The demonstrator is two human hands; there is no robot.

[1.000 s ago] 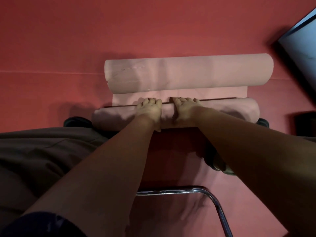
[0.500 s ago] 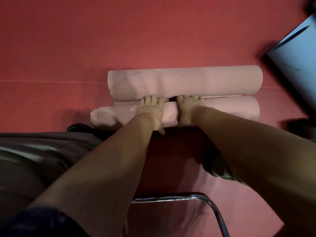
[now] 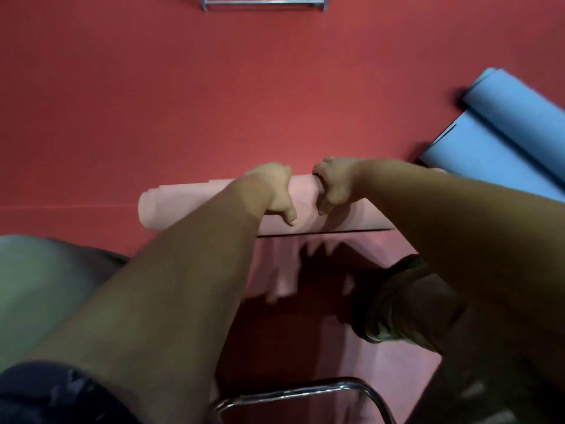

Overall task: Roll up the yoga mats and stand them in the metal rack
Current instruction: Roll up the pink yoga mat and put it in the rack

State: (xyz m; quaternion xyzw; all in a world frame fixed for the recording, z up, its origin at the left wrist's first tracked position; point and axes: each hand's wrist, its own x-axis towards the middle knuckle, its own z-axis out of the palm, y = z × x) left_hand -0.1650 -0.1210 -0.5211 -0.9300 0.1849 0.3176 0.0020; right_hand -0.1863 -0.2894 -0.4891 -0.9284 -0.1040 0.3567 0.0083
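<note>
Two hands grip one rolled pink yoga mat point(image 3: 214, 206) at frame centre on the red floor point(image 3: 122, 117): left hand point(image 3: 275, 191), then right hand point(image 3: 336, 185), fingers curled over it. Metal rack point(image 3: 264, 3) at top edge; blue mat point(image 3: 501, 133) upper right; chrome tube point(image 3: 305, 393) below. No legible writing.

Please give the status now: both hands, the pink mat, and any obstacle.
Left hand and right hand both gripping the pink mat, fully rolled, lying on the red floor. Metal rack far ahead. Blue mat to the right, half unrolled.

pink yoga mat point(image 3: 195, 203) rolled, lying crosswise on floor
</note>
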